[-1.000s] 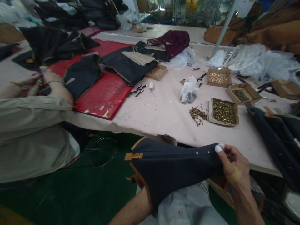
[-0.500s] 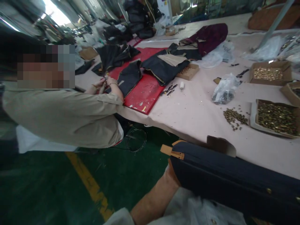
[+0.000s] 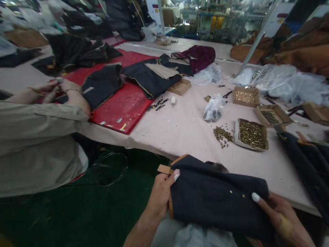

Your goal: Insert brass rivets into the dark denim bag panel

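A dark navy garment piece point(image 3: 216, 197) with tan trim and small brass studs lies across my lap at the table's near edge. My left hand point(image 3: 160, 195) grips its left edge by the tan tab. On the right end, my right hand point(image 3: 279, 214) pinches the fabric, a white-tipped finger on top. Both hands hold the piece between them.
On the pink table point(image 3: 180, 127) stand cardboard trays of brass rivets point(image 3: 252, 134), a loose rivet pile point(image 3: 221, 133), a small plastic bag point(image 3: 213, 108) and a red mat point(image 3: 123, 106) with dark fabric pieces. A co-worker's sleeve point(image 3: 38, 137) fills the left. More navy fabric point(image 3: 305, 164) lies right.
The view swung left toward the co-worker and back. My left hand came out from under the garment and now grips its left edge. My right hand is back in view on its right end.
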Demonstrator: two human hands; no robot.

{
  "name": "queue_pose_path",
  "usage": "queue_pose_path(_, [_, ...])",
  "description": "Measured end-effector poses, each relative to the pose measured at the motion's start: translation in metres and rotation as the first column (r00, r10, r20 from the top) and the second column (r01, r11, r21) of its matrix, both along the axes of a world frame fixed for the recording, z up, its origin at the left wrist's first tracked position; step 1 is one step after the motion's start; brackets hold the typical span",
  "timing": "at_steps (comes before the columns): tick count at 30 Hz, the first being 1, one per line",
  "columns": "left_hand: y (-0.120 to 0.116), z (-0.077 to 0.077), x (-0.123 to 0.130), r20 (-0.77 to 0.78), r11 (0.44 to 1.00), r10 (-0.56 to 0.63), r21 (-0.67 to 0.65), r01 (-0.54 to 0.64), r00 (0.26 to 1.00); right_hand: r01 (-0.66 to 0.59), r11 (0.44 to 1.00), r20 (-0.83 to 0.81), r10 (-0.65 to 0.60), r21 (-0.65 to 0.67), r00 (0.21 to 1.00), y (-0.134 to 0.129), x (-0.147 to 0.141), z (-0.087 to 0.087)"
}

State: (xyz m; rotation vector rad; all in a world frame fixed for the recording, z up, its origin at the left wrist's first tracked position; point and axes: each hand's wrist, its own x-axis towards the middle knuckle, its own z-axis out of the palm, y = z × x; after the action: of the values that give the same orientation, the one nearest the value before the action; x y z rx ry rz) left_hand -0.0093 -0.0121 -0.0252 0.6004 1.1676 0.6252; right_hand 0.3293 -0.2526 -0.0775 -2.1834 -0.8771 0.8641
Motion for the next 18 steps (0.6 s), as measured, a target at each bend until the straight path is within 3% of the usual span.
queue_pose_path(2, [0.006, -0.011, 0.003, -0.111, 0.986, -0.091, 0.131, 0.105, 0.990, -0.045, 0.976, 0.184, 0.085, -0.212, 0.979, 0.002, 0.016, 0.005])
queue_pose_path(4, [0.010, -0.020, 0.005, -0.209, 0.957, -0.144, 0.217, 0.190, 0.967, 0.032, 0.963, 0.426, 0.089, -0.269, 0.900, 0.013, 0.027, 0.013])
queue_pose_path(6, [0.012, -0.026, 0.006, -0.267, 0.940, -0.169, 0.246, 0.237, 0.949, 0.062, 0.993, 0.523, 0.001, -0.102, 0.852, 0.037, 0.030, 0.019])
queue_pose_path(8, [0.014, -0.028, 0.007, -0.298, 0.931, -0.180, 0.257, 0.260, 0.937, -0.006, 0.995, 0.467, -0.044, 0.104, 0.883, 0.071, 0.024, 0.018])
queue_pose_path(9, [0.015, -0.027, 0.006, -0.314, 0.924, -0.183, 0.269, 0.272, 0.932, -0.060, 0.988, 0.452, -0.012, 0.143, 0.892, 0.090, 0.019, 0.015])
queue_pose_path(14, [0.018, -0.021, -0.008, -0.347, 0.898, -0.194, 0.313, 0.309, 0.917, -0.209, 0.959, 0.532, 0.078, 0.190, 0.843, 0.167, 0.002, -0.015])
queue_pose_path(18, [0.014, -0.029, -0.018, -0.314, 0.930, -0.106, 0.304, 0.206, 0.944, -0.273, 0.949, 0.573, 0.138, 0.157, 0.808, 0.202, -0.001, -0.035])
